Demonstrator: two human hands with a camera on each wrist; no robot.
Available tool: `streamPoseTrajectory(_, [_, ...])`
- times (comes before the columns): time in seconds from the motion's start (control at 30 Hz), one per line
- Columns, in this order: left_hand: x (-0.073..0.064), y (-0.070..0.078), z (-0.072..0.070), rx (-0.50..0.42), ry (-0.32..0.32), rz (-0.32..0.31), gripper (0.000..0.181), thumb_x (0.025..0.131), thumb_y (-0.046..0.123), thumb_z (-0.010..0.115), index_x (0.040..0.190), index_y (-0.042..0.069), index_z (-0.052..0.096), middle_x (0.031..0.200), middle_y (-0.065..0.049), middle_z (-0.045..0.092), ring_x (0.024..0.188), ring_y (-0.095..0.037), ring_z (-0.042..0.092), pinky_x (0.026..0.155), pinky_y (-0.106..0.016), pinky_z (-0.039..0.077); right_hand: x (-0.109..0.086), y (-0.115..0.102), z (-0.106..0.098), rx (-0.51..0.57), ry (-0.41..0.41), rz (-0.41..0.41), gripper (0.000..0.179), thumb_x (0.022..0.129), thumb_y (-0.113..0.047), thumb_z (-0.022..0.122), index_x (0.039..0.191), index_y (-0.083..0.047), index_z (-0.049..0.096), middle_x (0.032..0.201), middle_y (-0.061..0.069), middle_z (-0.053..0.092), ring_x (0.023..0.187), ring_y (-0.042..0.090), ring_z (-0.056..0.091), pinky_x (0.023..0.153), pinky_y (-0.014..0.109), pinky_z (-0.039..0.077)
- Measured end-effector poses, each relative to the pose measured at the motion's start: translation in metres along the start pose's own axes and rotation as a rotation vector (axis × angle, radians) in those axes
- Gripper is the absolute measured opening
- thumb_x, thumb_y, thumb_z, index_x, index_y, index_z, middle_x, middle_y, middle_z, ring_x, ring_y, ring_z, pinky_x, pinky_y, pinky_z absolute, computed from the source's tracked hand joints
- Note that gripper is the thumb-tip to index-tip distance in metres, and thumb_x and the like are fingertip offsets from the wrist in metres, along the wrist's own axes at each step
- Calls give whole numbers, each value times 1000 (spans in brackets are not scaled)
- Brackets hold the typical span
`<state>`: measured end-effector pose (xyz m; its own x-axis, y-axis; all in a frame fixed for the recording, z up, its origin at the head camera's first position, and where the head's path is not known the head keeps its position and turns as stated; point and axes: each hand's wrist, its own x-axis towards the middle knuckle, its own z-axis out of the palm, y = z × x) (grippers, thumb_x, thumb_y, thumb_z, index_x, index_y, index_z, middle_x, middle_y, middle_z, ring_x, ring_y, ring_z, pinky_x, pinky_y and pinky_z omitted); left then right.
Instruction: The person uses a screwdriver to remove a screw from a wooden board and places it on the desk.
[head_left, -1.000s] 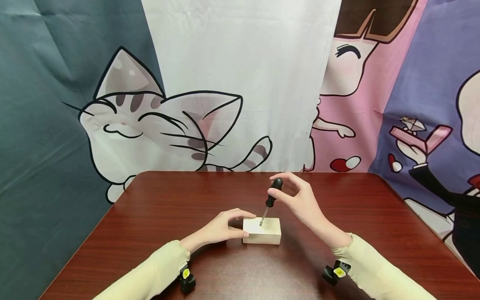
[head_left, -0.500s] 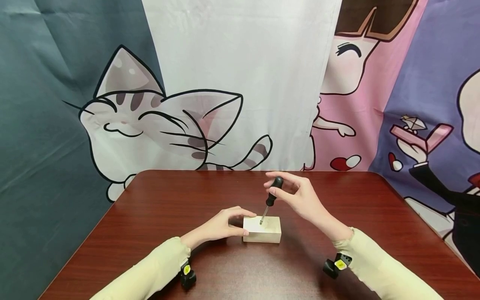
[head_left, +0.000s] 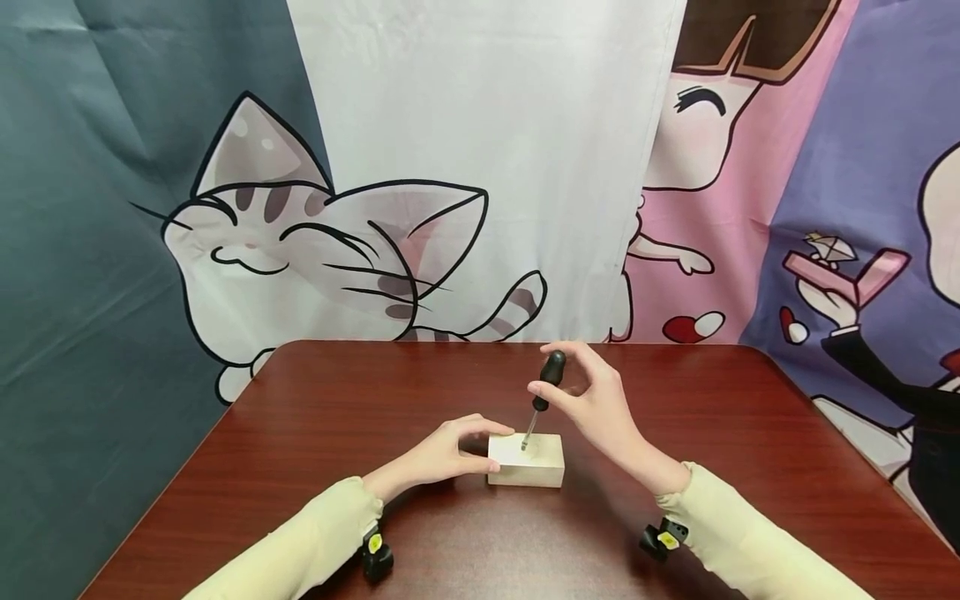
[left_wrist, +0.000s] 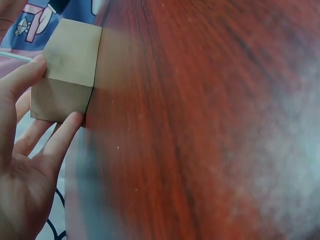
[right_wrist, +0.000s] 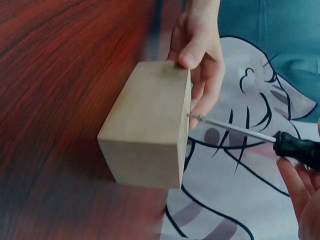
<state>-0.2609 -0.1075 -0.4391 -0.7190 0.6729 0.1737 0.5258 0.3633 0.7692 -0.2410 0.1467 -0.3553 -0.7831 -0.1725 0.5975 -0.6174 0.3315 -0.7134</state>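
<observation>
A pale wooden block (head_left: 543, 454) lies on the table, its left end held between the thumb and fingers of my left hand (head_left: 442, 454). My right hand (head_left: 592, 400) holds a screwdriver (head_left: 552, 371) by its black handle, the thumb crossing in front of it. The screwdriver leans slightly right, its metal shaft running down to the block's top face. In the right wrist view, the shaft's tip meets a small screw (right_wrist: 193, 117) that stands partly out of the block. The left wrist view shows my left fingertips (left_wrist: 75, 119) against the block's side and end.
The dark red wooden table (head_left: 375, 383) extends around both hands. Behind its far edge hangs a cartoon-printed curtain (head_left: 480, 125). Both wrists carry small black cameras below cream sleeves (head_left: 307, 533).
My right thumb and fingers have shifted around the screwdriver handle, the thumb moving left across it. My left hand and the block keep their place.
</observation>
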Motion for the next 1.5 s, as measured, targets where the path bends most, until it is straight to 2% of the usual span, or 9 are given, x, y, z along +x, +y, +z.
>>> streamPoseTrajectory(0.1, [1, 1, 0, -6, 5, 3, 48, 87, 31, 77, 133, 27, 62, 111, 8, 63, 101, -6, 59, 94, -30, 52, 1, -17, 1, -85, 49, 1, 42, 80, -15, 82, 119, -21, 67, 89, 1, 69, 75, 10, 67, 68, 24, 57])
streamPoseTrajectory(0.23, [1, 2, 0, 1, 3, -2, 48, 87, 31, 77, 133, 27, 62, 110, 8, 63, 101, -6, 59, 94, -29, 51, 3, -22, 1, -106, 55, 31, 42, 81, -9, 81, 119, -20, 69, 91, 3, 71, 78, 11, 66, 75, 27, 55])
streamPoseTrajectory(0.47, [0, 0, 0, 3, -5, -5, 49, 87, 31, 76, 133, 28, 62, 111, 8, 63, 101, -7, 59, 94, -28, 51, 4, -6, -2, 103, -78, 26, 47, 89, -11, 73, 133, -24, 61, 106, 8, 74, 86, 14, 73, 74, 26, 60])
streamPoseTrajectory(0.7, [-1, -1, 0, -11, -2, -4, 49, 87, 31, 76, 134, 27, 62, 111, 7, 63, 101, -6, 59, 94, -27, 51, 6, 2, -2, 184, -182, -91, 43, 94, 0, 62, 134, -7, 47, 117, 14, 71, 100, 12, 72, 84, 24, 58])
streamPoseTrajectory(0.87, [-1, -1, 2, -11, 3, -1, 49, 87, 31, 77, 133, 26, 62, 110, 7, 63, 102, -5, 60, 94, -27, 52, 1, 3, 4, 76, -67, -79, 45, 89, -7, 72, 128, -7, 49, 120, 8, 69, 93, 3, 70, 74, 22, 60])
streamPoseTrajectory(1.0, [0, 0, 2, -7, -1, -1, 49, 87, 32, 77, 133, 28, 62, 109, 7, 63, 102, -10, 61, 94, -28, 52, -1, -1, 8, -60, 57, -29, 49, 81, -17, 82, 122, -14, 56, 104, 4, 66, 75, 4, 67, 62, 22, 59])
streamPoseTrajectory(1.07, [0, 1, 1, -8, 2, 1, 49, 87, 31, 77, 133, 28, 62, 109, 7, 63, 102, -14, 61, 93, -29, 52, 0, -3, 9, -62, 76, -6, 46, 80, -17, 83, 118, -15, 57, 95, 5, 64, 71, 6, 65, 60, 24, 58])
streamPoseTrajectory(1.27, [0, 1, 0, -3, 1, 0, 48, 87, 31, 77, 132, 28, 63, 107, 7, 63, 102, -19, 60, 92, -29, 51, 2, -7, 9, 17, 68, 57, 40, 82, -13, 81, 116, -20, 61, 91, 5, 66, 72, 6, 67, 62, 25, 58])
streamPoseTrajectory(1.5, [0, 1, 0, 4, 3, 23, 47, 87, 32, 76, 132, 28, 63, 108, 5, 63, 101, -19, 60, 92, -30, 52, 0, -5, 8, 134, -43, -2, 43, 91, -12, 72, 130, -24, 59, 111, 4, 71, 92, 12, 72, 80, 25, 59])
